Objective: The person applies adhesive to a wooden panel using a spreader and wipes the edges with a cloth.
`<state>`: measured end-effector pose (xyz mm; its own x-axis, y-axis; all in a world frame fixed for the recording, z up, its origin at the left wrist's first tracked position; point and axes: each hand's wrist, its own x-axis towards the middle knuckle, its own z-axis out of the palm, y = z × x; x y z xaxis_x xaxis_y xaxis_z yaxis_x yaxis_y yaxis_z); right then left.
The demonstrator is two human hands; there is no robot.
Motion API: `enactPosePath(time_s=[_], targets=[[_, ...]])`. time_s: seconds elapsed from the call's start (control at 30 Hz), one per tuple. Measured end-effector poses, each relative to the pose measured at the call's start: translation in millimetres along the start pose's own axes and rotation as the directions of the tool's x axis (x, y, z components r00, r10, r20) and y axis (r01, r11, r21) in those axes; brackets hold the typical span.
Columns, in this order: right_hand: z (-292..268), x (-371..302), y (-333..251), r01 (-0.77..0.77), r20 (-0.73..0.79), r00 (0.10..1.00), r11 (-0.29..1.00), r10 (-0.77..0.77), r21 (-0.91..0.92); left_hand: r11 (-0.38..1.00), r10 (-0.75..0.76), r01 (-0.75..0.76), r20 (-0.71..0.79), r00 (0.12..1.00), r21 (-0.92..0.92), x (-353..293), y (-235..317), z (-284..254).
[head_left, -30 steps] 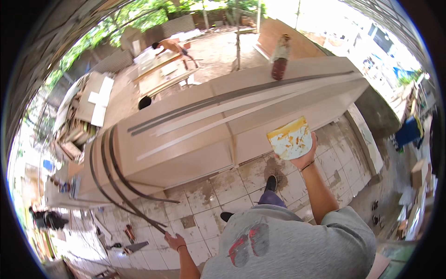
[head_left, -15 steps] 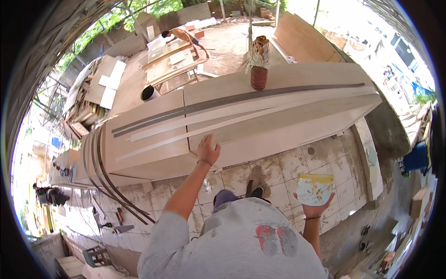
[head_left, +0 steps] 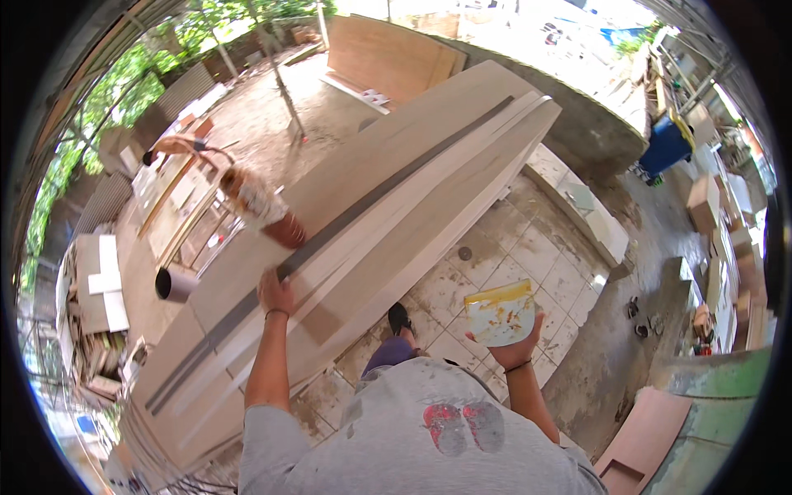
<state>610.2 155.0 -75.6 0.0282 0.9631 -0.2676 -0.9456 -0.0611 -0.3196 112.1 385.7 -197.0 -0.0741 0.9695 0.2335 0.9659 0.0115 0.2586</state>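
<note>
My left hand (head_left: 275, 293) is over the long wooden panel surface (head_left: 396, 214), at the dark flat strip (head_left: 346, 219), its fingers apart and slightly blurred; contact with the strip is hard to tell. Just beyond it stands a red-brown container (head_left: 285, 229) with a ragged, pale and brown crusted upper part. Pale strips (head_left: 330, 268) lie alongside the dark one. My right hand (head_left: 520, 342) grips a white shallow tub (head_left: 502, 315) from below and at its right side. Its edge is yellow, and yellow-brown smears cover the white face.
A dark-mouthed cylinder (head_left: 175, 285) stands past the panel. Farther off, a person (head_left: 177, 147) bends over a work table (head_left: 177, 198). To the right are a low ledge (head_left: 577, 198) and a blue bin (head_left: 667, 144). Dirty tiles (head_left: 462, 289) cover the floor around my foot.
My view has turned to the right. My left hand has moved farther across the panel, to the dark strip near the red-brown container. The right hand still holds the tub.
</note>
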Motion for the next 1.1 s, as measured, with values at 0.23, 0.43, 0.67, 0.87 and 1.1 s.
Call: enactPosePath(time_s=[0.23, 0.43, 0.67, 0.87, 1.1], targets=[[19, 62, -19, 0.009, -0.034, 0.999, 1.000, -0.010, -0.019, 0.988, -0.149, 0.140, 0.179, 0.972, 0.063, 1, 15, -32], [32, 126, -40, -0.120, 0.009, 0.993, 0.992, 0.121, -0.044, 0.996, -0.031, 0.045, 0.191, 0.981, -0.072, 15, 15, -40], [36, 221, -71, -0.339, 0.078, 0.934, 0.934, 0.349, -0.113, 0.990, 0.081, -0.086, -0.050, 0.995, -0.109, -2, 52, -68], [9, 312, -109, -0.370, 0.250, 0.859, 0.879, 0.448, -0.302, 0.988, -0.025, 0.022, -0.021, 0.999, -0.151, 10, 118, -56], [14, 342, -114, -0.454, 0.010, 0.867, 0.799, 0.498, -0.395, 0.988, -0.152, 0.149, -0.081, 0.985, -0.042, -36, 179, -45]])
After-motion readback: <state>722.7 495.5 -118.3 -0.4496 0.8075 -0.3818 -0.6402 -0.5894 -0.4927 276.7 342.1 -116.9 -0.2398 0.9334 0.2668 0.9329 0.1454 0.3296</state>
